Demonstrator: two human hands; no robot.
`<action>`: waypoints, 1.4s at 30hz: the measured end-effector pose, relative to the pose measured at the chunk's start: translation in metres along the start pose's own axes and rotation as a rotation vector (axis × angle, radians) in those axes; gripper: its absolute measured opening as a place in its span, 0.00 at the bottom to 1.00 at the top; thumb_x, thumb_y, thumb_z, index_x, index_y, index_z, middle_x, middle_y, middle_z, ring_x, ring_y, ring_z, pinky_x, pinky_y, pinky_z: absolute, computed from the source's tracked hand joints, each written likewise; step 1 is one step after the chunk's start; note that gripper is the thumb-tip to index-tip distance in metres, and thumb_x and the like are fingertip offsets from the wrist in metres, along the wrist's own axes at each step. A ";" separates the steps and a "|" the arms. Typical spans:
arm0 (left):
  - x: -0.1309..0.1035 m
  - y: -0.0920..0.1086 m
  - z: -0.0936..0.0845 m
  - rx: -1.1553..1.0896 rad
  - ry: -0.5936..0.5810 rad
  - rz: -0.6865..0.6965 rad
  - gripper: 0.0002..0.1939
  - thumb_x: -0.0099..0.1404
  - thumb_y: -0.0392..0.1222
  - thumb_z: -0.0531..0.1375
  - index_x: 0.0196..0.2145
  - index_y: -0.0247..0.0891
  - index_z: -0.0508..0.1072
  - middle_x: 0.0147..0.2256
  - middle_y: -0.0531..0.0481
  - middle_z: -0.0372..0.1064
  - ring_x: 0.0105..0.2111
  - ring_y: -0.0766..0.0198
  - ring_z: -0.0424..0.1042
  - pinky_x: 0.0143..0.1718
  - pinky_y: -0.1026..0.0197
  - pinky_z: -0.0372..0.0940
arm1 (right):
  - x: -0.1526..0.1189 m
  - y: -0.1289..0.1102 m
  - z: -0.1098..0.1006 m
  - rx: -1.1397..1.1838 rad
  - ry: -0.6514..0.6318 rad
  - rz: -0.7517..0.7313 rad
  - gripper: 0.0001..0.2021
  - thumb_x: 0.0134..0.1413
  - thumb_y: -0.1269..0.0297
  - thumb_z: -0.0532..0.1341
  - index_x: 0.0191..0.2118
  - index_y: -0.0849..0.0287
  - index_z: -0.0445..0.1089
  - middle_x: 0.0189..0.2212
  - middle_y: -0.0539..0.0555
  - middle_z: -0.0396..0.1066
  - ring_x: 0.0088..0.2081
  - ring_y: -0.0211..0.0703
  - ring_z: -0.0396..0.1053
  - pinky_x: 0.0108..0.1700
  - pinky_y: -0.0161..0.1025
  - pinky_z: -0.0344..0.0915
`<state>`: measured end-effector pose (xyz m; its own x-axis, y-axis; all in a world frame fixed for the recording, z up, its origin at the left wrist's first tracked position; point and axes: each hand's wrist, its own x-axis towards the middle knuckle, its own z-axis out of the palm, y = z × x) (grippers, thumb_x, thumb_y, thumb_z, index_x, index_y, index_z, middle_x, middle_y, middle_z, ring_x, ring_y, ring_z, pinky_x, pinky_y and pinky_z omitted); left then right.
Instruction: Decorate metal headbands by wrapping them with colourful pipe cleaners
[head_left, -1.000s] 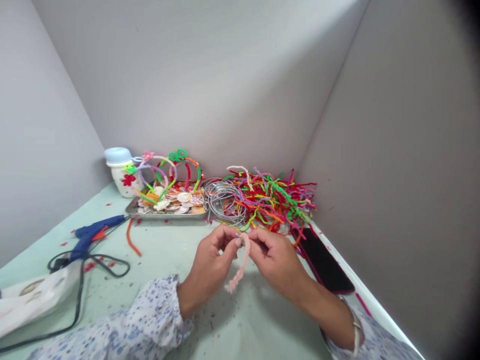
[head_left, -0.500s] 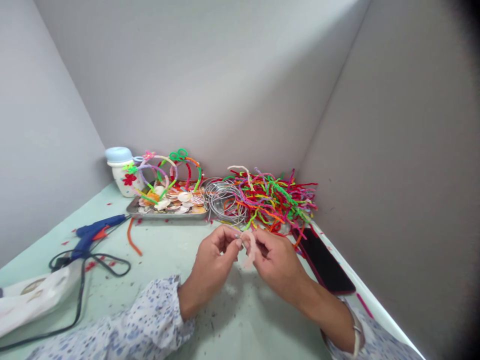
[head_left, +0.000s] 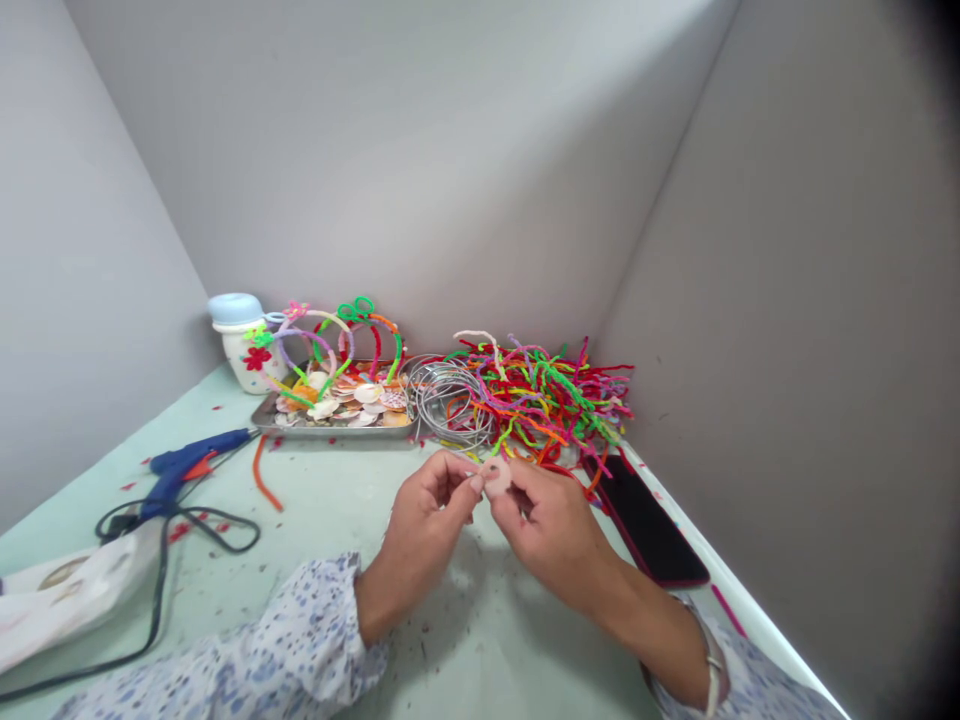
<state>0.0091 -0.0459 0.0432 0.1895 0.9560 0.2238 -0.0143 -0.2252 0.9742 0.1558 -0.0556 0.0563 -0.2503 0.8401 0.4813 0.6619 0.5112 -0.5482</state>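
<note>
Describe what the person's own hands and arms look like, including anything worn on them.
The left hand and right hand are ungloved. Both arms have loose white sleeves patterned with blue spots; the left cuff is gathered and ruffled. A thin, pale band circles the right wrist.

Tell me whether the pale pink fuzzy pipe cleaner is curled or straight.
Curled: the pipe cleaner bends into a small ring between the left hand and the right hand.
</note>
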 end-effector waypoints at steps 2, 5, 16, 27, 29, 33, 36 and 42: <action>0.000 0.001 0.000 -0.015 0.001 -0.002 0.06 0.62 0.42 0.56 0.30 0.37 0.66 0.25 0.56 0.62 0.25 0.70 0.59 0.26 0.67 0.57 | -0.001 -0.001 0.000 -0.013 0.000 -0.010 0.07 0.57 0.68 0.53 0.31 0.59 0.67 0.24 0.49 0.67 0.26 0.37 0.62 0.30 0.33 0.55; 0.000 0.001 0.000 -0.018 0.015 -0.028 0.06 0.62 0.41 0.56 0.28 0.37 0.65 0.23 0.57 0.59 0.23 0.71 0.58 0.25 0.68 0.56 | -0.003 -0.001 0.001 -0.039 0.006 -0.034 0.07 0.57 0.69 0.54 0.31 0.59 0.67 0.24 0.49 0.67 0.26 0.37 0.62 0.30 0.33 0.55; 0.002 -0.003 0.001 -0.015 -0.022 -0.010 0.07 0.63 0.43 0.55 0.31 0.37 0.66 0.28 0.54 0.64 0.26 0.69 0.60 0.27 0.67 0.57 | -0.002 0.003 0.001 -0.071 -0.013 -0.032 0.07 0.57 0.69 0.53 0.30 0.59 0.66 0.24 0.49 0.66 0.26 0.37 0.62 0.30 0.33 0.55; 0.000 -0.002 0.001 0.118 0.063 -0.022 0.10 0.62 0.43 0.55 0.25 0.37 0.64 0.21 0.57 0.59 0.21 0.69 0.57 0.25 0.67 0.54 | -0.006 0.003 0.004 -0.159 0.002 -0.099 0.06 0.56 0.70 0.54 0.30 0.59 0.66 0.23 0.49 0.66 0.25 0.36 0.62 0.30 0.34 0.54; 0.000 -0.002 0.001 0.130 0.068 -0.026 0.10 0.62 0.42 0.54 0.24 0.38 0.64 0.21 0.57 0.59 0.21 0.69 0.56 0.25 0.67 0.53 | -0.007 0.003 0.004 -0.202 0.004 -0.127 0.06 0.55 0.71 0.54 0.29 0.59 0.65 0.24 0.49 0.66 0.25 0.37 0.62 0.30 0.35 0.54; 0.001 -0.004 0.001 0.128 0.065 -0.027 0.10 0.61 0.41 0.54 0.24 0.38 0.64 0.20 0.58 0.59 0.21 0.69 0.56 0.25 0.67 0.53 | -0.006 0.004 0.005 -0.260 0.003 -0.166 0.07 0.55 0.71 0.53 0.28 0.58 0.64 0.25 0.50 0.67 0.26 0.38 0.62 0.30 0.35 0.54; 0.004 -0.004 0.000 0.111 0.036 -0.036 0.10 0.61 0.43 0.54 0.24 0.38 0.64 0.20 0.58 0.59 0.21 0.69 0.57 0.25 0.66 0.54 | -0.006 0.005 0.006 -0.280 -0.002 -0.161 0.07 0.56 0.71 0.53 0.29 0.58 0.64 0.25 0.51 0.67 0.27 0.38 0.63 0.31 0.35 0.55; 0.004 -0.002 0.001 0.118 0.035 -0.003 0.11 0.62 0.46 0.55 0.26 0.37 0.65 0.22 0.57 0.60 0.23 0.69 0.58 0.26 0.66 0.55 | -0.005 0.008 0.006 -0.266 0.006 -0.131 0.07 0.56 0.70 0.53 0.29 0.58 0.64 0.25 0.51 0.66 0.27 0.38 0.63 0.31 0.35 0.56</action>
<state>0.0105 -0.0414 0.0420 0.1553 0.9622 0.2236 0.1020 -0.2408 0.9652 0.1578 -0.0543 0.0452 -0.3419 0.7685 0.5409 0.7863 0.5492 -0.2832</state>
